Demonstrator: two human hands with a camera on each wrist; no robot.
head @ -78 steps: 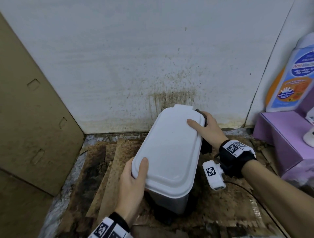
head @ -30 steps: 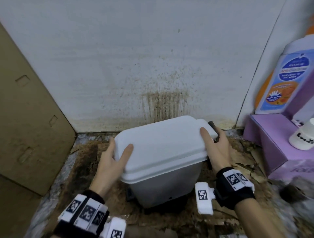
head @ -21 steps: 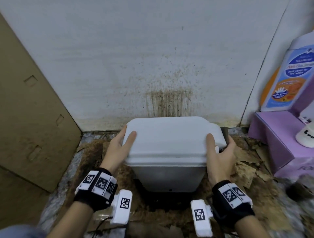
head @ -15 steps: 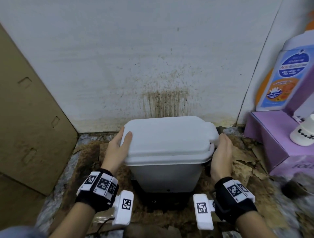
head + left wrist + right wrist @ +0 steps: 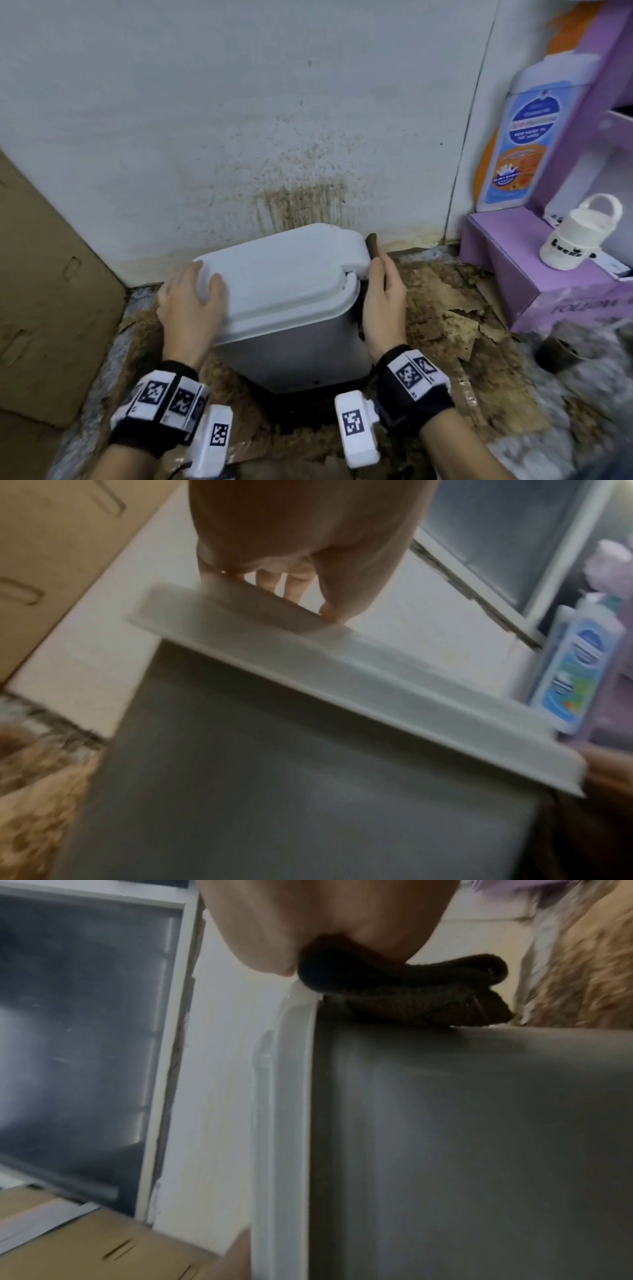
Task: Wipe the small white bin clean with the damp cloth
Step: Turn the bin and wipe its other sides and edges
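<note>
The small bin (image 5: 294, 349) stands on the floor by the wall, its white lid (image 5: 284, 270) closed and its right end turned away from me. My left hand (image 5: 202, 281) grips the lid's left corner, thumb on top; in the left wrist view its fingers (image 5: 294, 588) curl over the lid's edge (image 5: 342, 683). My right hand (image 5: 380, 274) holds the dark damp cloth (image 5: 372, 245) against the bin's right side, just under the lid. In the right wrist view the folded cloth (image 5: 411, 988) lies pressed on the grey bin wall (image 5: 479, 1137) beside the lid's rim (image 5: 284, 1096).
A stained white wall (image 5: 301, 205) is right behind the bin. A brown cardboard panel (image 5: 51, 308) leans at the left. At the right is a purple stand (image 5: 513, 267) with a small white bottle (image 5: 575, 240) and a big lotion bottle (image 5: 520, 144). Torn, dirty cardboard (image 5: 438, 308) covers the floor.
The bin has turned from square-on, its right end now farther from me. My left hand has slid to the lid's left corner. My right hand still holds the cloth at the right side.
</note>
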